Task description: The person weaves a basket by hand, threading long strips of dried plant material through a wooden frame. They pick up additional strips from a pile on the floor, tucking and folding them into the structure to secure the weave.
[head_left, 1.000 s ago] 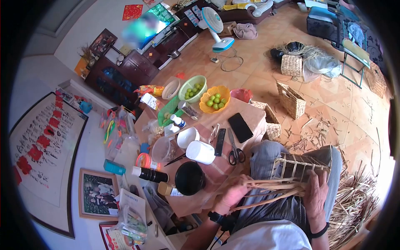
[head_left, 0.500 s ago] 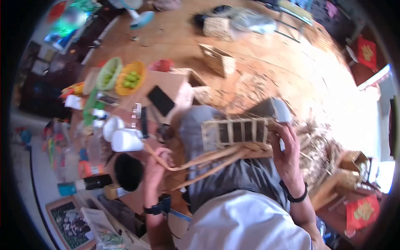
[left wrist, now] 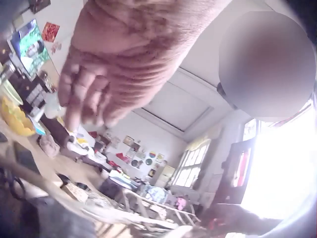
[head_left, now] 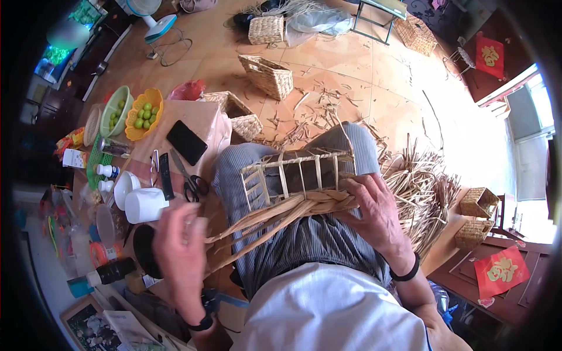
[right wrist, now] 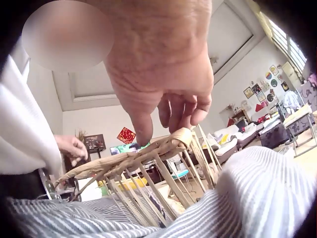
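Across the person's lap lies a box-shaped basket frame (head_left: 293,178) of thin pale bars. A thick braid of dried plant strips (head_left: 316,203) runs along its near edge, and loose strip ends (head_left: 246,231) trail off to the left. The right hand (head_left: 374,213) holds the braided rim at its right end; in the right wrist view the thumb is on the near side and the fingers lie beyond the rim. Blurred in the head view, the left hand (head_left: 180,254) is raised left of the strip ends. Its fingers (left wrist: 81,96) are loosely bent with nothing between them.
To the left stands a table (head_left: 205,126) with scissors (head_left: 193,184), a phone (head_left: 187,143), a white jar (head_left: 145,205) and a bowl of green fruit (head_left: 144,114). A heap of dried strips (head_left: 421,193) lies at right. Woven baskets (head_left: 266,76) and scraps are on the floor.
The view has swung to the right. The left hand has let go of the strip ends and lifted off them. The right hand stays at the right end of the frame.
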`<state>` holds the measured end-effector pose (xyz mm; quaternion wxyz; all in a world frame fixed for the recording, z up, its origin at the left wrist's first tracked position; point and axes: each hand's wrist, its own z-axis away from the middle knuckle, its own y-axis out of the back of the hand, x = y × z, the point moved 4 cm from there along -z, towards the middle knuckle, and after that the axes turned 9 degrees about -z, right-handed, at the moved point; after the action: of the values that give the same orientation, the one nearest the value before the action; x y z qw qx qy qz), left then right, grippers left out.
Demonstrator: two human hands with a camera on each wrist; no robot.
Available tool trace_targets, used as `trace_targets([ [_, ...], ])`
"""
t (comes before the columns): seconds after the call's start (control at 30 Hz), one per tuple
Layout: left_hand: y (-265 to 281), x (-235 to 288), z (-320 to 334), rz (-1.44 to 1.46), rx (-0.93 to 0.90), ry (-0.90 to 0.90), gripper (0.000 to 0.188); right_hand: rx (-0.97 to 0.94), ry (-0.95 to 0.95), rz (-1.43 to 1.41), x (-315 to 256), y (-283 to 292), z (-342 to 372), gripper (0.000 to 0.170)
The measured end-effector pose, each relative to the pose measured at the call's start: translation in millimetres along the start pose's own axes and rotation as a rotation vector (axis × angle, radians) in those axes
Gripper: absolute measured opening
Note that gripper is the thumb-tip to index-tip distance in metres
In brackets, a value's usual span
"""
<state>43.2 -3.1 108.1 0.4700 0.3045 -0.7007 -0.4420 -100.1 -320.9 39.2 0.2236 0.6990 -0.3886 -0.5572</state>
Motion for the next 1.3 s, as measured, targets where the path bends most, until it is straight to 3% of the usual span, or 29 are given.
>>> trace_targets([
  [0.07, -30, 48, 0, -0.009, -0.101, -0.338, 0.047, -0.003, 0.050, 0.046, -6, -2, -2, 0.071],
  [0.13, -64, 89, 4, 0.058, -0.208, -0.563, 0.074, -0.018, 0.039, 0.050, -1, -6, -1, 0.074],
  [0.2, -100, 111, 11, -0.007, -0.201, -0.656, 0.087, -0.040, 0.028, 0.022, 6, -6, 0, 0.072],
  [0.3, -130, 117, 7, -0.251, -0.151, -0.694, 0.052, -0.050, 0.106, 0.047, 8, -6, -2, 0.066],
  [0.4, -145, 116, 8, -0.249, -0.241, -0.593, 0.028, -0.025, 0.122, 0.069, 3, -2, -6, 0.061],
  [0.43, -147, 116, 6, -0.155, -0.238, -0.549, 0.037, -0.016, 0.117, 0.047, 4, -3, -7, 0.060],
  [0.63, -142, 111, -2, 0.101, -0.300, -0.462, 0.032, -0.009, 0.080, -0.122, 13, -8, -13, 0.055],
  [0.83, -160, 102, -5, 0.230, -0.271, -0.477, 0.007, -0.062, 0.090, -0.094, 12, -12, -19, 0.048],
  [0.9, -159, 100, -6, 0.271, -0.319, -0.485, 0.004, -0.057, 0.052, -0.014, -6, 0, -18, 0.044],
  [0.93, -159, 99, -7, 0.289, -0.390, -0.445, 0.008, -0.054, 0.025, 0.025, -16, 2, -18, 0.042],
  [1.0, -148, 96, -9, 0.351, -0.331, -0.488, 0.018, -0.017, 0.032, 0.108, -37, 7, -19, 0.048],
  [1.13, -158, 94, -7, 0.328, -0.384, -0.482, 0.036, -0.044, 0.072, 0.060, -50, -10, -23, 0.052],
  [1.3, -174, 88, -4, 0.276, -0.380, -0.488, 0.032, 0.054, 0.135, 0.017, -35, -29, -19, 0.048],
])
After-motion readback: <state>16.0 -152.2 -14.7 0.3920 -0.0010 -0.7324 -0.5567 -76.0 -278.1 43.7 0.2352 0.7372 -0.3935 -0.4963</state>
